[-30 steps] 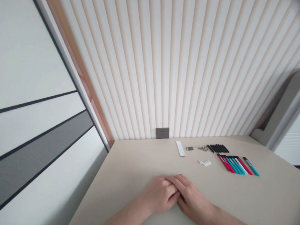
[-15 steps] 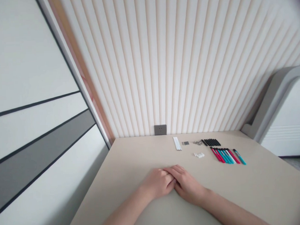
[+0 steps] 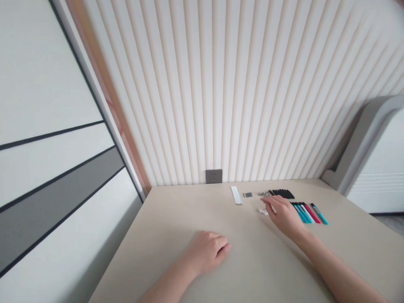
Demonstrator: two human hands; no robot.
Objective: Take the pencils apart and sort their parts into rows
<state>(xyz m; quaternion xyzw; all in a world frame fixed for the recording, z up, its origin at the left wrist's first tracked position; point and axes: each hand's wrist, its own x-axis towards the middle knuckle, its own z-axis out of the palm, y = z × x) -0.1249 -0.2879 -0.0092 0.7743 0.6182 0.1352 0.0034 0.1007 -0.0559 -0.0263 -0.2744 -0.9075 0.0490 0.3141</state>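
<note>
My left hand point(image 3: 209, 251) rests on the table point(image 3: 178, 215) with its fingers curled in, and nothing shows in it. My right hand point(image 3: 285, 215) reaches over the table, palm down, thumb apart from the fingers, holding nothing I can see. Its fingertips hang above the small white plastic pieces point(image 3: 262, 211), which it partly covers. Just beyond them lie small silvery metal parts point(image 3: 263, 194) and a row of black pen caps or tubes point(image 3: 282, 193). Red, teal and white pen barrels with black ends point(image 3: 307, 212) lie right of the hand, some hidden behind it.
Thin white rods point(image 3: 236, 195) and small grey pieces point(image 3: 247, 195) lie near the table's back edge. One teal pen barrel point(image 3: 319, 214) sits at the right end of the row. Behind the table stands a ribbed wall with a dark socket point(image 3: 214, 176).
My hands have come apart from their clasp. The right one has moved forward and right to the white pieces; the left has stayed in place. The view has shifted slightly.
</note>
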